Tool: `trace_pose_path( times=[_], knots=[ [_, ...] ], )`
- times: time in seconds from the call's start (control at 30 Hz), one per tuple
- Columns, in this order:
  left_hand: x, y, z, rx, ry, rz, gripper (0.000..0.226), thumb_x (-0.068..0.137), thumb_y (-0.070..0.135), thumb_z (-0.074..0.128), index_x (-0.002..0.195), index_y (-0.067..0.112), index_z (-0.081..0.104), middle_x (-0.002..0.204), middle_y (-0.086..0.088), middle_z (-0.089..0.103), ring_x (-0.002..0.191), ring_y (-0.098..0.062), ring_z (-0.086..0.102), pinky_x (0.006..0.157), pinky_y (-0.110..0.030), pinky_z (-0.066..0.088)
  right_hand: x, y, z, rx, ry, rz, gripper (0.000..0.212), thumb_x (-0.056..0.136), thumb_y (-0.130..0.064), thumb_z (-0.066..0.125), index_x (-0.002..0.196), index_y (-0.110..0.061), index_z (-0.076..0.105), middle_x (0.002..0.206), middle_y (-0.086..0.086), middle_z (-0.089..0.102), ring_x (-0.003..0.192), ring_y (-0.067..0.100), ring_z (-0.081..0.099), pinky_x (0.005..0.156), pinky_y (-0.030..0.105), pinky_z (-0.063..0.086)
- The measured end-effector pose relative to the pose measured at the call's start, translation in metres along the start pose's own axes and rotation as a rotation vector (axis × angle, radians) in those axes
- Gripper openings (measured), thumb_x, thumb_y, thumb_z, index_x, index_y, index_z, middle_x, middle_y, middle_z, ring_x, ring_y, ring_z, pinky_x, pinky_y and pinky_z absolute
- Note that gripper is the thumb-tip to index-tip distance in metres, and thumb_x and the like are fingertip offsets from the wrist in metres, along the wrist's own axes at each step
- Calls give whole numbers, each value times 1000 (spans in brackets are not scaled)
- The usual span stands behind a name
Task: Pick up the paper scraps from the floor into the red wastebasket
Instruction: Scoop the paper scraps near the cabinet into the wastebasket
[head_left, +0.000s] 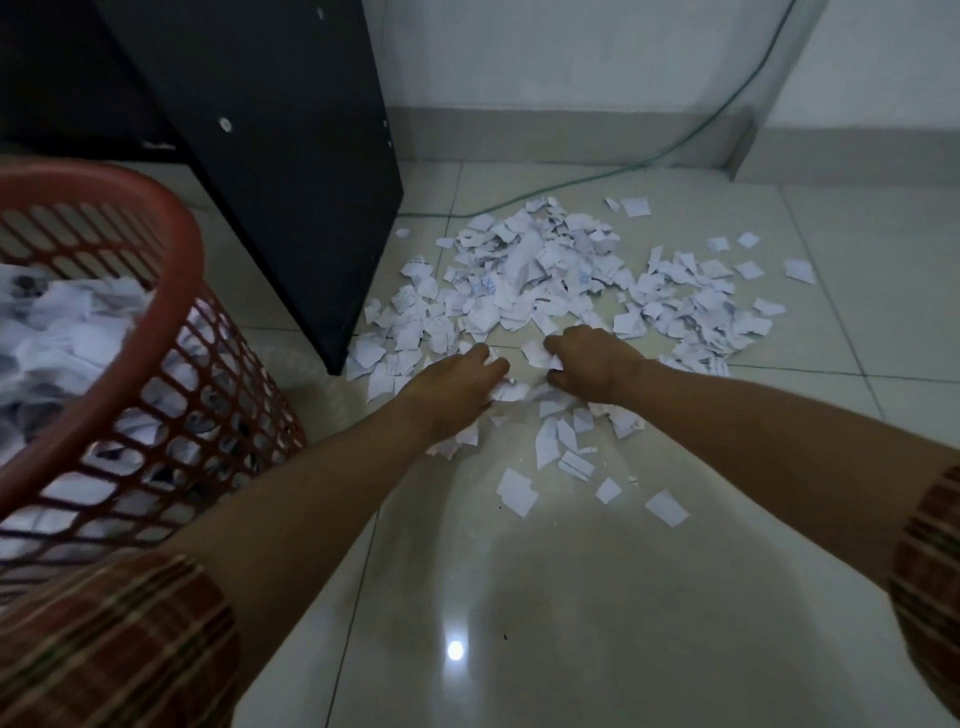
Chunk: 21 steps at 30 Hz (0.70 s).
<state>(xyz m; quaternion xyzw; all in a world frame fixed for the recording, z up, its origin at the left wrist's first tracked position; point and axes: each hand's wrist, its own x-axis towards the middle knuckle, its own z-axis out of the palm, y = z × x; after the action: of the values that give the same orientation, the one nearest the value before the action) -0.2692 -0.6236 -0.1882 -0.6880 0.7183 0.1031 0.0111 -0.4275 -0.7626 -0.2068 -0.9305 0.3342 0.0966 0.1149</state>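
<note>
Paper scraps (540, 275) lie spread on the floor (597, 571) beside the dark cabinet (291, 156) — plenty left. Left hand (452, 389) and right hand (592, 364) each curl their grip round a clump at the pile's near edge. Best to scoop both clumps together, squeeze tight, then carry them low to the red wastebasket (156, 291) at left — already part full.

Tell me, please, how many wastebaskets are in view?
1: the red wastebasket stands on the floor at the left, beside the black cabinet, already holding paper scraps. None seems hidden.
</note>
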Motion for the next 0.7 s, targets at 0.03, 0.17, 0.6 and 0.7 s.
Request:
trace_pose_path(
  times=[0.03,0.17,0.6,0.7],
  knots=[
    [-1,1,-9,13,12,7,32,95,18,55,125,9,50,118,-15,48,96,-34,57,68,-29,32,-2,-1,-10,-3,17,-3,38,91,-30,57,120,-6,53,117,24,55,107,37,54,81,36,42],
    [-12,9,-44,74,57,38,34,95,20,55,127,9,47,120,-15,45,97,-34,55,67,-31,31,-14,-13,-50,-9,124,-22,34,90,-28,60,112,-4,54,110,25,56,101,38,55,80,38,43],
    [-67,7,-169,222,205,190,44,93,21,61,133,14,44,122,-11,46,97,-24,54,77,-29,43,-52,-76,-157,14,546,-125,23,86,-25,64,93,-6,53,93,22,59,88,38,56,69,35,33],
    [-88,-8,-195,253,213,173,44,91,19,63,131,14,45,121,-10,47,97,-22,53,75,-26,40,-52,-97,-174,48,615,-154,20,84,-23,64,86,-10,49,88,22,60,82,38,56,66,32,30]
  ],
)
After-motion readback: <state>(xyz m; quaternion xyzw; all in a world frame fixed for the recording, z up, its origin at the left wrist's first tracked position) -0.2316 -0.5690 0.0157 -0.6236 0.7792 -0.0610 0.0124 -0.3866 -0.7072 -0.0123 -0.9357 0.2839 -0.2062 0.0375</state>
